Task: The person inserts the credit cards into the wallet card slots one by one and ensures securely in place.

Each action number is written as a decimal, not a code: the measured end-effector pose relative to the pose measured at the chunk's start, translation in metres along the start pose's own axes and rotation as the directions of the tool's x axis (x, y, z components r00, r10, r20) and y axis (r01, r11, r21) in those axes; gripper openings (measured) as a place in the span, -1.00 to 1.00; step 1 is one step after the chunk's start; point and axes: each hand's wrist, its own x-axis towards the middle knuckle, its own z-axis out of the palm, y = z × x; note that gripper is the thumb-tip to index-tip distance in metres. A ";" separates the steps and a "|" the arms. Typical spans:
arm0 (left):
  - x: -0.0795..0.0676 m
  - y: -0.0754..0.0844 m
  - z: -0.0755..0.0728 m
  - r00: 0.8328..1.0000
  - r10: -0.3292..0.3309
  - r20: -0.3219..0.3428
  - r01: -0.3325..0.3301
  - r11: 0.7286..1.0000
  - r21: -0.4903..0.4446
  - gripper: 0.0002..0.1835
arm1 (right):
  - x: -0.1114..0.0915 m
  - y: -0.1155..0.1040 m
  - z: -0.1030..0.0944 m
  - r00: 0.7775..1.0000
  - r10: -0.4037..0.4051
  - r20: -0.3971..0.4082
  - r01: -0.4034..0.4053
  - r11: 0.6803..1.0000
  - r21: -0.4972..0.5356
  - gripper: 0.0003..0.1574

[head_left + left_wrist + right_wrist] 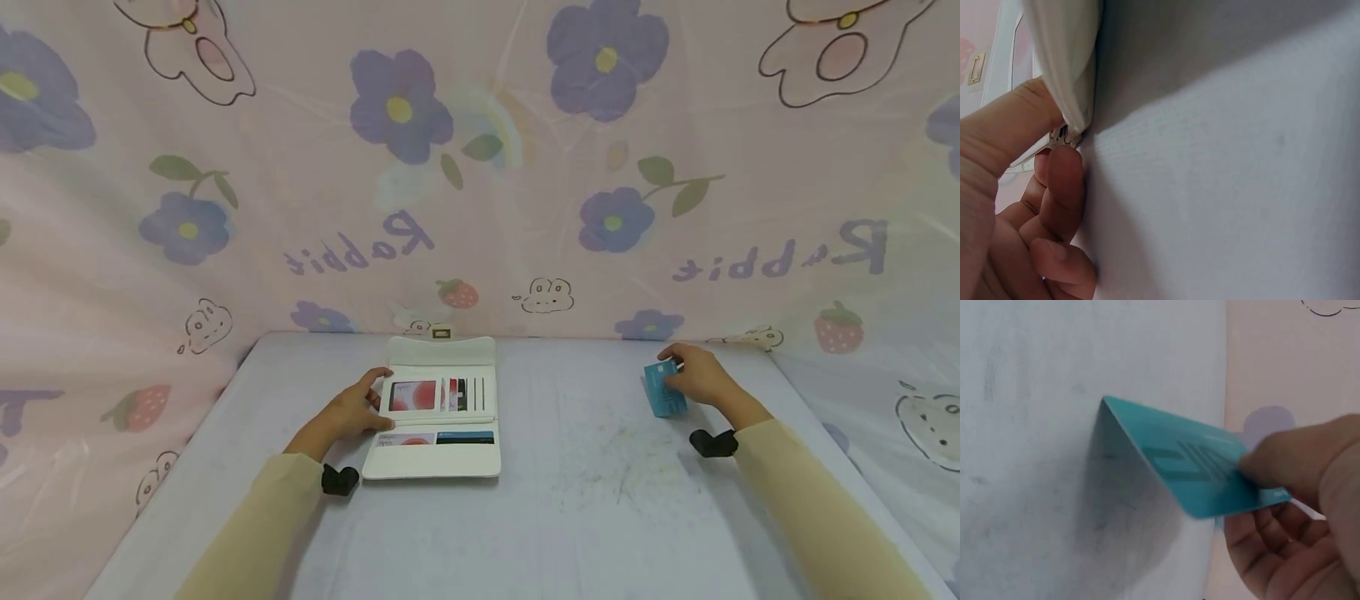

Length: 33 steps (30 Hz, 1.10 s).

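A white wallet (431, 462) lies unfolded on the table, left of centre in the head view. Its slots hold several cards, among them a pink-and-red one (414, 396) behind a window and a dark blue one (465, 437) in the lower pocket. My left hand (348, 410) holds the wallet's left edge, thumb at the near side and fingers at the far side. In the left wrist view the thumb (1019, 119) lies against the wallet's edge. Far to the right, my right hand (705, 379) pinches a teal card (1179, 459), tilted, with one corner close to the tabletop.
The white tabletop (555, 533) has faint dark smudges in front of the right hand. Behind it hangs a pink curtain (495, 233) printed with flowers and rabbits. A black wrist strap piece (715, 443) sits by each cuff.
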 end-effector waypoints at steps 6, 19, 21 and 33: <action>0.000 -0.002 0.000 1.000 -0.004 0.002 0.004 1.000 -0.002 -0.01 | -0.002 -0.008 -0.001 0.999 0.002 -0.039 -0.001 1.000 0.018 -0.62; 0.000 -0.002 -0.001 1.000 -0.005 0.015 0.005 1.000 -0.015 -0.02 | -0.006 -0.040 -0.004 0.997 -0.045 -0.059 0.050 0.996 0.070 -0.65; 0.000 -0.002 -0.001 1.000 0.001 0.020 -0.001 1.000 -0.015 -0.02 | -0.007 -0.046 -0.004 0.997 -0.059 -0.059 0.063 0.995 0.073 -0.65; -0.003 0.001 -0.002 1.000 0.022 0.015 -0.022 1.000 0.005 -0.03 | -0.005 -0.069 -0.001 0.990 -0.119 -0.073 0.125 0.988 0.089 -0.66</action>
